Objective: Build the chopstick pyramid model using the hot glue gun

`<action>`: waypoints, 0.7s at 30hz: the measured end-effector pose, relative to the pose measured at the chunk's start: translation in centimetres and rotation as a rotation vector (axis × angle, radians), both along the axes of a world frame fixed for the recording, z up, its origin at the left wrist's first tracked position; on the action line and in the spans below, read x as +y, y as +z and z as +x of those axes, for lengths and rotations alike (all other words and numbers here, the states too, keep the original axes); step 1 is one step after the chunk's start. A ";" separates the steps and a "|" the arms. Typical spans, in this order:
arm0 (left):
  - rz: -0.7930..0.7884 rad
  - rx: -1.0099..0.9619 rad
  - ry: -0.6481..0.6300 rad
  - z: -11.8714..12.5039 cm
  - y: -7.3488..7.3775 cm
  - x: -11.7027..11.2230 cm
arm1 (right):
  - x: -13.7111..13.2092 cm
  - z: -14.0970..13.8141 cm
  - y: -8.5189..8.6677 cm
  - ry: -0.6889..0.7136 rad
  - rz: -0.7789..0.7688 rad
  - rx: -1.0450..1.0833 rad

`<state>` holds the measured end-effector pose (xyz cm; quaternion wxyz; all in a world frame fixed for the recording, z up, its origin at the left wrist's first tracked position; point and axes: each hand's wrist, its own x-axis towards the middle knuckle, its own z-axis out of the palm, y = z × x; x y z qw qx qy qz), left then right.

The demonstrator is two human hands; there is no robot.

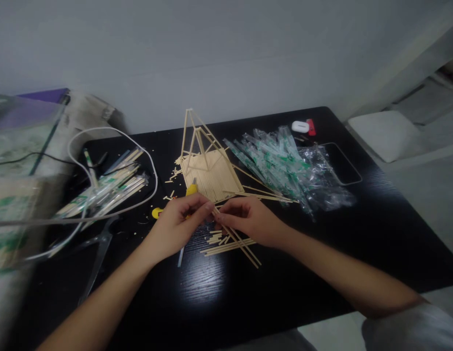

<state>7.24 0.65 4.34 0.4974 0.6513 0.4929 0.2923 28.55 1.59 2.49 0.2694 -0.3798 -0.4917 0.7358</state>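
Note:
Two thin wooden chopsticks [244,244] slant down to the right, their upper ends pinched between the fingertips of my left hand [184,219] and my right hand [250,219]. Both hands are closed and nearly touch each other. Just beyond them lies a flat base of sticks [208,183] with a pointed stick frame [197,134] standing on it. A yellow glue gun [192,189] is partly hidden behind my left hand. Below my fingers rest short cut pieces [216,237] and a few longer loose sticks [224,248].
Several wrapped chopsticks [113,187] lie at the left, crossed by a white cable [153,165]. Empty plastic wrappers [277,156] spread over the right side of the black table [295,287]. A white case [300,126] and a phone-like dark slab [341,163] are farther back.

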 end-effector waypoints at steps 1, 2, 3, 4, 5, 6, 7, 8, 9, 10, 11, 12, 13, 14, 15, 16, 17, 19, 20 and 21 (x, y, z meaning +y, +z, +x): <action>0.011 0.000 0.005 0.0 0.1 0.0 | 0.0 0.0 -0.1 -0.004 -0.006 0.003; 0.017 0.000 0.009 0.1 0.1 0.0 | 0.0 0.0 -0.1 -0.008 -0.011 0.009; 0.016 -0.001 0.008 0.1 0.2 0.1 | -0.1 0.0 -0.2 -0.012 -0.014 0.015; 0.005 -0.007 0.003 0.1 0.2 0.0 | -0.1 0.0 -0.2 -0.016 -0.014 0.019; -0.013 -0.017 -0.003 0.1 0.1 0.0 | -0.1 0.0 -0.2 -0.021 -0.012 0.022; -0.035 -0.029 -0.007 0.1 0.0 0.0 | -0.1 0.0 -0.2 -0.022 -0.008 0.020; -0.055 -0.044 -0.008 0.1 -0.1 -0.1 | -0.1 0.0 -0.2 -0.022 -0.003 0.013; -0.072 -0.058 -0.007 0.1 -0.3 -0.2 | -0.2 0.0 -0.1 -0.022 0.004 0.000; -0.081 -0.068 -0.005 0.1 -0.5 -0.2 | -0.2 0.0 -0.1 -0.023 0.011 -0.016; -0.082 -0.072 0.000 0.1 -0.6 -0.3 | -0.2 0.0 0.0 -0.022 0.018 -0.032; -0.076 -0.068 0.005 0.2 -0.8 -0.3 | -0.3 0.0 0.0 -0.023 0.025 -0.045; -0.066 -0.061 0.011 0.2 -0.9 -0.4 | -0.3 0.0 0.0 -0.028 0.031 -0.053; -0.055 -0.052 0.019 0.3 -1.0 -0.4 | -0.3 0.0 0.0 -0.031 0.037 -0.058; -0.045 -0.044 0.027 0.4 -1.0 -0.5 | -0.4 -0.1 -0.1 -0.034 0.042 -0.061; -0.038 -0.039 0.032 0.5 -1.0 -0.5 | -0.4 -0.1 -0.1 -0.038 0.047 -0.062; -0.037 -0.037 0.033 0.5 -1.0 -0.5 | -0.4 -0.2 -0.2 -0.040 0.052 -0.064; -0.038 -0.040 0.033 0.6 -1.0 -0.5 | -0.4 -0.2 -0.3 -0.038 0.056 -0.067; -0.043 -0.048 0.027 0.6 -0.9 -0.4 | -0.4 -0.2 -0.4 -0.028 0.047 -0.072; -0.048 -0.050 0.022 0.5 -0.9 -0.4 | -0.4 -0.2 -0.4 -0.024 0.038 -0.071; -0.055 -0.049 0.017 0.5 -0.8 -0.3 | -0.4 -0.2 -0.3 -0.021 0.026 -0.068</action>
